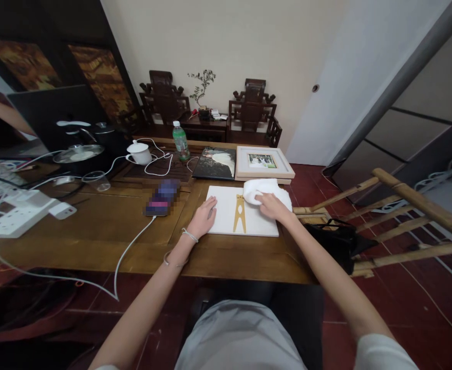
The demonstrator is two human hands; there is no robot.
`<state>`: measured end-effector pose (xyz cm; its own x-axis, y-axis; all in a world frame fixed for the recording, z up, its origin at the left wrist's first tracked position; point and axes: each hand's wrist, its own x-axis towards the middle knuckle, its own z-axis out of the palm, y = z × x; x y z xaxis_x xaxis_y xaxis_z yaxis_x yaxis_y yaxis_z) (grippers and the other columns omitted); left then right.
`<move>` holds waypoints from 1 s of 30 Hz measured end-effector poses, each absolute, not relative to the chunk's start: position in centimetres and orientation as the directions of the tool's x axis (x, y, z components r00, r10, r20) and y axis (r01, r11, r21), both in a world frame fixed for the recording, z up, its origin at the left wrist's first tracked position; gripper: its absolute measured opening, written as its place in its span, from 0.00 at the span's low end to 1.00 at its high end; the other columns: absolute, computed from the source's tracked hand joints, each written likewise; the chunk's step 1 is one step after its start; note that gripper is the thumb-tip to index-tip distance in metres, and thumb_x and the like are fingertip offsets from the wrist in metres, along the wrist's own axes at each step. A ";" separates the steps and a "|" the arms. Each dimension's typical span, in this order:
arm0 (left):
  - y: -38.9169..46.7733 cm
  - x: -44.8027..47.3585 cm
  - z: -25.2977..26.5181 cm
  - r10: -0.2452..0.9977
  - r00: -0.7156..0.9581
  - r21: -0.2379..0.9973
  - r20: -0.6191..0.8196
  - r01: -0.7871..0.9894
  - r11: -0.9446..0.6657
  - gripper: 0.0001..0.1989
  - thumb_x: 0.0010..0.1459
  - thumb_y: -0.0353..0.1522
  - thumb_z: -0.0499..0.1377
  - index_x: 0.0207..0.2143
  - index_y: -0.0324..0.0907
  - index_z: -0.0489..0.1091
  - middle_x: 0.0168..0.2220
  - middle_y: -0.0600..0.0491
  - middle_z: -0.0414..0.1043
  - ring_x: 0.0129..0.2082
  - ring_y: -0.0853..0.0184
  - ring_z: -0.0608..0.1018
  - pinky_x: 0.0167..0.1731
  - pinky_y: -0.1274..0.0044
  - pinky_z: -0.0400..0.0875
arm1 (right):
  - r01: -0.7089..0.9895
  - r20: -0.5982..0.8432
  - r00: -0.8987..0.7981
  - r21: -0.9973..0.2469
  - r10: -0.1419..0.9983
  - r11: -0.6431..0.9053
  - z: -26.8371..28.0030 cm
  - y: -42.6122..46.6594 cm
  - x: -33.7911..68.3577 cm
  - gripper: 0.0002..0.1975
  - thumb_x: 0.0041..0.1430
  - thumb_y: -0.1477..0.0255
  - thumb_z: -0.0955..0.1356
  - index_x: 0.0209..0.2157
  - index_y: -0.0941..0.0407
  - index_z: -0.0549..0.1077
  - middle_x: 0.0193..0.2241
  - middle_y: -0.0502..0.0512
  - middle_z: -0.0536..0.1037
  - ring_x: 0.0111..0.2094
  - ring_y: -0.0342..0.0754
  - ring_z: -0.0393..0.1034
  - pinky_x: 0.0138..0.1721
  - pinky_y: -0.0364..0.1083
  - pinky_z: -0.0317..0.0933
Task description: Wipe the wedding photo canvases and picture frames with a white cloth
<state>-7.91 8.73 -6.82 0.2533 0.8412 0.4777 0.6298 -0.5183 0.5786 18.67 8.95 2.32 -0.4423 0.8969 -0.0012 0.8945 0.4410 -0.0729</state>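
Observation:
A white panel (224, 218) bearing a golden-yellow clothespin shape (240, 216) lies flat on the wooden table in front of me. My left hand (203, 218) rests along the panel's left edge, fingers stretched out and holding nothing. A bunched white cloth (252, 189) is gripped in my right hand (274, 206) over the panel's upper right corner, covering that corner. Whether the cloth presses on the surface I cannot tell.
Behind the panel lie a dark picture of a white bird (220, 160) and a framed photo (262, 161). Leftward are a phone (160, 198) on a cable, a lidded cup (138, 153), a bottle (180, 140), a power strip (21, 210) and another person's arm (6, 110). A bamboo chair (414, 226) stands right.

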 end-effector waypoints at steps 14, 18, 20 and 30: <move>8.6 -7.8 -6.7 0.848 0.250 0.575 0.468 0.642 -0.507 0.20 0.60 0.32 0.46 0.49 0.32 0.68 0.56 0.39 0.66 0.59 0.57 0.65 0.60 0.64 0.58 | 0.808 -0.045 -0.579 -0.167 0.814 0.565 2.8 0.3 19.8 0.20 0.45 0.86 0.56 0.37 0.59 0.70 0.52 0.69 0.69 0.61 0.56 0.53 0.54 0.59 0.52; 8.6 -7.7 -6.6 0.846 0.257 0.569 0.467 0.644 -0.511 0.21 0.60 0.32 0.46 0.50 0.28 0.68 0.56 0.37 0.65 0.59 0.57 0.65 0.60 0.64 0.58 | 0.772 -0.082 -0.623 -0.227 0.778 0.594 2.7 -4.1 20.5 0.20 0.44 0.86 0.57 0.37 0.58 0.69 0.57 0.69 0.64 0.63 0.54 0.48 0.58 0.64 0.45; 8.6 -7.6 -6.6 0.845 0.259 0.570 0.468 0.643 -0.512 0.22 0.60 0.32 0.46 0.50 0.29 0.68 0.56 0.37 0.65 0.59 0.57 0.65 0.60 0.64 0.57 | 0.766 -0.083 -0.629 -0.239 0.773 0.597 2.7 -4.2 20.6 0.20 0.43 0.86 0.57 0.36 0.58 0.69 0.55 0.68 0.67 0.63 0.54 0.49 0.58 0.64 0.45; 8.7 -7.8 -6.8 0.857 0.250 0.593 0.451 0.633 -0.497 0.21 0.60 0.32 0.47 0.50 0.29 0.68 0.56 0.37 0.65 0.59 0.56 0.65 0.60 0.64 0.56 | 0.924 -0.010 -0.367 -0.116 0.930 0.364 2.9 8.1 17.2 0.21 0.48 0.83 0.57 0.43 0.59 0.70 0.44 0.66 0.73 0.47 0.59 0.66 0.47 0.56 0.58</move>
<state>-7.81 8.73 -6.78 0.2497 0.8569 0.4509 0.6334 -0.4968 0.5932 17.25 8.09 2.87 -0.3673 0.9301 -0.0104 0.9243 0.3637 -0.1158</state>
